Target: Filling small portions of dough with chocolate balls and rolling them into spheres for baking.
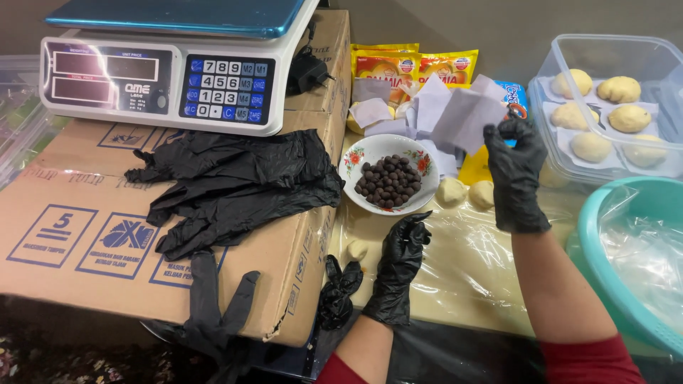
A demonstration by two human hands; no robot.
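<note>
Open plastic-covered table (455, 270) lies between the cardboard box (85, 213) and teal basin (605, 235); the bowl (356, 160) and dough balls (466, 193) block farther reach.

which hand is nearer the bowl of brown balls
Left. The left hand lies just below the bowl; the right hand is raised off to its right, holding a paper square.

I am seeing even, bright indoor light glaring off the clear plastic table sheet (469, 274); edges are bending slightly.

Glossy gloves, matt paper

Right hand (517, 178) in shiny black glove pinches a matt paper square (466, 117); below, glossy clear plastic sheet (469, 270), left a glazed floral bowl (356, 160)
</note>
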